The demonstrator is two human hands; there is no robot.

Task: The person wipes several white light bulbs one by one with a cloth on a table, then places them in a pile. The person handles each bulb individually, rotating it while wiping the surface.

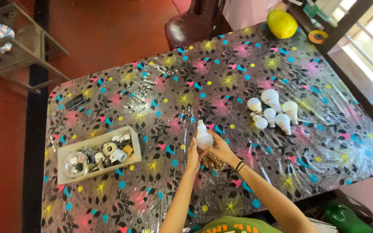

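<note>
A: What do the hands hold?

B: Both close on one white plastic bulb with a frosted dome. The left hand wraps its lower body from the side; the right hand cups it from the other side, fingers curled round the base. Whether the base is being turned, I cannot tell.

A: Where is that bulb?

B: Upright, above the flower-patterned plastic tablecloth, well apart from the cluster of six white bulbs to its right. An open white tray of small parts sits to its left.

A: Handling advice?

B: I'd grip the body, not the dome, and keep it over the cloth.
</note>
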